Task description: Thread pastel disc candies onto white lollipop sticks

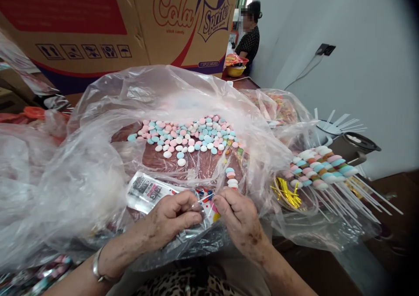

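Observation:
My left hand (172, 219) is closed in a pinch on the mouth of a small clear printed candy bag (153, 192). My right hand (240, 219) is closed on the same bag's opening and on a stick (204, 198) going into it. A short stack of round candies (231, 178) on the stick rises just above my right fingers. Behind my hands, a big clear plastic bag (98, 156) lies open with a heap of pastel pink, blue and white round candies (186, 136) in it.
Finished candy skewers (319, 167) lie in plastic at the right, beside gold twist ties (288, 193) and a cup of white sticks (337, 123). A large Cola Sprite cardboard box (131, 21) stands behind. Another person (249, 36) sits far back by a yellow bowl (235, 70).

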The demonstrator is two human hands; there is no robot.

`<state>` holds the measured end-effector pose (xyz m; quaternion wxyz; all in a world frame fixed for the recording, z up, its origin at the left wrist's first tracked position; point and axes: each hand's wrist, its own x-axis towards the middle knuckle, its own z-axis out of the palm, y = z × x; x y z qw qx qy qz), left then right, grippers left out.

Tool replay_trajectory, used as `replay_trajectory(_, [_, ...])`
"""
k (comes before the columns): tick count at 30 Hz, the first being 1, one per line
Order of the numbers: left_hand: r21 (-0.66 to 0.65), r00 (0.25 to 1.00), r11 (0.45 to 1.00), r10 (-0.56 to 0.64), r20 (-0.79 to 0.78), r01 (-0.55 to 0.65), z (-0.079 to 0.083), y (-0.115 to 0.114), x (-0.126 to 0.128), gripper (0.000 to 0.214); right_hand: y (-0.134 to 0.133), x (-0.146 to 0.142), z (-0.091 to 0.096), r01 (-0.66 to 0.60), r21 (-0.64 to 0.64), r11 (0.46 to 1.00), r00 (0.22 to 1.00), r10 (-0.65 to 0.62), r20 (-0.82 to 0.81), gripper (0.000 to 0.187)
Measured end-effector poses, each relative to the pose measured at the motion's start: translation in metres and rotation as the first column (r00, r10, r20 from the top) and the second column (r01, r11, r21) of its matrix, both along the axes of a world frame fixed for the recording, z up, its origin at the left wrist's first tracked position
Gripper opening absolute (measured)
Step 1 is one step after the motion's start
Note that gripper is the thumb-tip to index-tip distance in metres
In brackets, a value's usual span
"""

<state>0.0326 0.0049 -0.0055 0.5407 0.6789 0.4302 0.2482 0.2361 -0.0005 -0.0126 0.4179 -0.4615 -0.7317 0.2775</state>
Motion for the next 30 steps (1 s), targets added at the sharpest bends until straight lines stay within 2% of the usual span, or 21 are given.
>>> replay_trajectory(2, [0.025,1.0,0.999,0.026,0.013,-0.026,-0.001,0.0,0.001,0.019,0.0,0.0,0.001,0.001,-0.008,1.0,1.0,-0.001,-0.005,0.036])
replay_trajectory(5, [0.067,1.0,0.997,0.024,-0.009,-0.023,-0.001,0.002,-0.001,0.029,-0.001,-0.001,0.007,-0.065,-0.049,0.997,0.996,0.062,-0.06,0.036])
replay_trajectory(8, [0.081,1.0,0.997,0.009,-0.007,-0.008,-0.001,0.004,-0.003,0.032,-0.004,-0.001,0.014,-0.132,-0.052,0.99,0.989,0.128,-0.072,0.025])
replay_trajectory(11, [0.088,1.0,0.996,-0.007,-0.005,0.007,-0.002,0.005,-0.005,0.031,-0.006,0.007,0.02,-0.127,-0.023,0.992,0.99,0.126,-0.067,0.018])
replay_trajectory(14, [0.114,1.0,0.993,0.003,-0.003,-0.003,-0.004,0.005,-0.009,0.031,-0.008,0.025,0.019,-0.024,0.021,0.999,1.0,0.025,-0.018,0.016])
replay_trajectory(16, [0.126,0.999,0.991,0.036,0.005,-0.037,-0.006,0.005,-0.014,0.031,-0.011,0.039,0.013,0.097,0.055,0.994,0.986,-0.104,0.129,0.018])
replay_trajectory(19, [0.126,0.995,0.987,0.103,0.011,-0.103,-0.009,0.006,-0.02,0.027,-0.022,0.051,-0.005,0.216,0.151,0.965,0.867,-0.26,0.426,0.021])
replay_trajectory(21, [0.121,0.993,0.985,0.119,0.007,-0.119,-0.01,0.007,-0.021,0.025,-0.03,0.051,-0.02,0.231,0.195,0.953,0.769,-0.301,0.564,0.02])
replay_trajectory(23, [0.119,0.994,0.987,0.112,0.012,-0.112,-0.01,0.008,-0.02,0.025,-0.036,0.049,-0.034,0.25,0.181,0.951,0.697,-0.306,0.648,0.015])
replay_trajectory(25, [0.116,0.996,0.989,0.085,0.018,-0.087,-0.011,0.009,-0.02,0.026,-0.038,0.049,-0.043,0.267,0.149,0.952,0.662,-0.294,0.69,0.005])
replay_trajectory(26, [0.115,0.997,0.99,0.078,0.017,-0.08,-0.012,0.009,-0.02,0.026,-0.037,0.051,-0.045,0.268,0.156,0.951,0.663,-0.3,0.686,0.006])
replay_trajectory(30, [0.098,0.997,0.993,0.072,0.001,-0.072,-0.012,0.01,-0.025,0.026,-0.032,0.071,-0.039,0.274,0.353,0.895,0.754,-0.428,0.499,0.023])
